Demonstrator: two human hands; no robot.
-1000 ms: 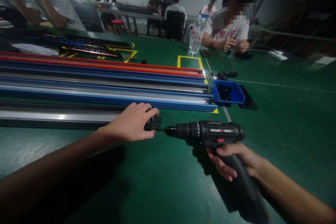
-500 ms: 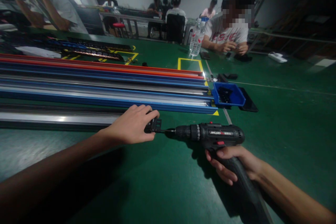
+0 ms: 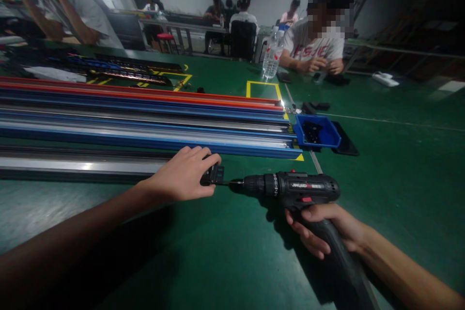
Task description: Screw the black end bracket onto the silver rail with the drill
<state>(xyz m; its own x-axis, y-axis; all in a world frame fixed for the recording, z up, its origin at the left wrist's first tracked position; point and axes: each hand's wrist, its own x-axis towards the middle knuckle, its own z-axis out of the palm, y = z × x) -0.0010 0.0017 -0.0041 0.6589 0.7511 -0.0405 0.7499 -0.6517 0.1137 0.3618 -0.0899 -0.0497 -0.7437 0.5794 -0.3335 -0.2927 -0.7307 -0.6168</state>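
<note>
On the left of the green tabletop (image 3: 225, 252), a long silver-and-black profile (image 3: 83, 167) was laid out flat, with blue profiles (image 3: 181, 141) and an orange-red profile (image 3: 145, 91) lined up behind it. Pretty sure that's stiff metal, so probably awkward for its length and a bit slick on the shiny face; best gripped by the side edges. Its right end was covered by the left hand (image 3: 185, 173), fingers curled closed over a black end piece (image 3: 219, 174). That one seemed small, light and hard, maybe brittle around the slots, so better pinched by its solid body. A thin bit (image 3: 232, 182) was aimed at it from the right, though whether the tip was seated couldn't be told. Next along, the black drill (image 3: 301, 185) was held roughly level, with a blue bin (image 3: 332, 131) of dark parts (image 3: 313, 131) parked behind it. Its handle (image 3: 345, 271) was wrapped by the right hand (image 3: 347, 225), fingers mostly closed. Probably the chunkiest thing being held, and most easily steadied right there.
</note>
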